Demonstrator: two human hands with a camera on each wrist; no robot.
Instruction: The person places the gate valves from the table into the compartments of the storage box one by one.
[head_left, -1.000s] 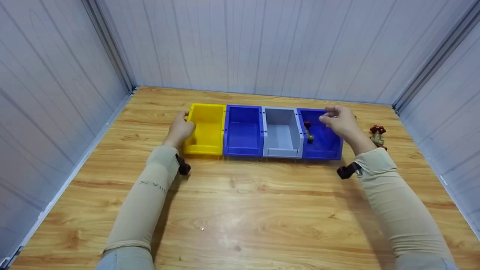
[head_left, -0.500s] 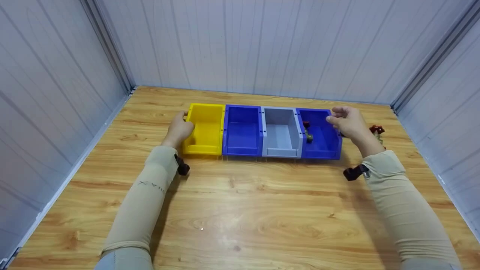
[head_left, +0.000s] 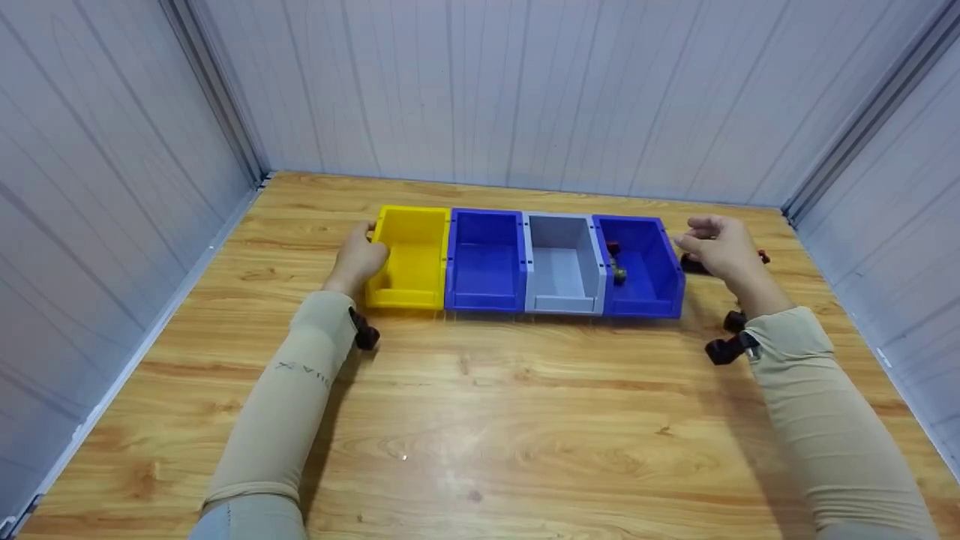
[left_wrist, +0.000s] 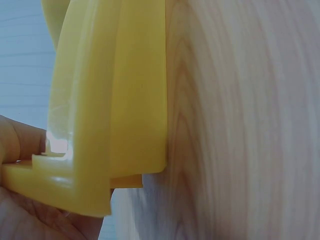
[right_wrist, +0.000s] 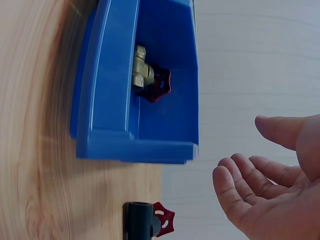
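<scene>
- Four open-fronted plastic bins stand side by side, touching, on a wooden table (head_left: 465, 420); parts are listed from left to right.
- Left hand (head_left: 358, 259): narrow, holding the outer edge of the first bin, its thumb over the rim; the left wrist view shows the rim between thumb and fingers. A small black camera (head_left: 365, 331) sits at the wrist, beside a beige sleeve (head_left: 289, 397).
- Yellow bin (head_left: 411, 259): first in the row, upright on the table, in the left hand's grip.
- Left blue bin (head_left: 486, 274): second, between the yellow and grey ones.
- Grey bin (head_left: 559, 274): third.
- Right blue bin (head_left: 649, 274): last, containing a brass valve (right_wrist: 142, 70) with a red wheel (right_wrist: 159, 85), lying against the side next to the grey bin.
- Right hand (head_left: 716, 246): wide, holding nothing, thumb apart from loosely bent fingers; it is raised just beside the right blue bin, not touching it.
- Black tube (right_wrist: 140, 220): on the table near the right blue bin, a second red wheel (right_wrist: 165, 219) at its side.
- Red piece (head_left: 763, 256): just beyond the right hand, mostly hidden.
</scene>
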